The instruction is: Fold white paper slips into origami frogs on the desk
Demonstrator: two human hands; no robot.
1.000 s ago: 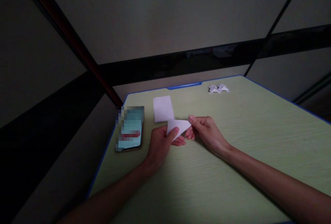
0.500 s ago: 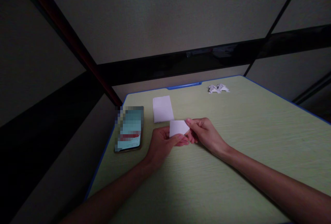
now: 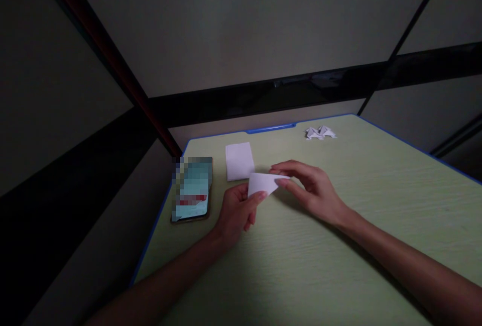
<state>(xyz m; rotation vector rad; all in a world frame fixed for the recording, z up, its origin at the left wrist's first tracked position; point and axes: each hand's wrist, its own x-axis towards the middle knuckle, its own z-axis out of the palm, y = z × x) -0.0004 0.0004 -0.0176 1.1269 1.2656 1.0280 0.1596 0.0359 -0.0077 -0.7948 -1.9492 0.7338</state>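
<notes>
A small folded white piece of paper (image 3: pixel 262 182) is held above the table, narrowing to a point on its right. My left hand (image 3: pixel 238 209) is closed on its left part, with the thumb across the lower front and the other fingers behind. At the pointed end, my right hand (image 3: pixel 311 185) has its thumb on the paper; its index finger curves above and behind, so the grip is loose. Just beyond my hands, a flat stack of white paper (image 3: pixel 240 161) lies on the table.
A phone (image 3: pixel 193 190) with a lit, partly blurred screen lies at the table's left edge. Two folded white paper figures (image 3: pixel 320 132) sit at the back right. The pale green table (image 3: pixel 376 175) has a blue rim, and a panelled wall (image 3: pixel 241 39) stands behind it.
My right hand has moved right and its fingers have loosened. The paper's right end now reaches out to a longer, sharper point. My left hand keeps its hold.
</notes>
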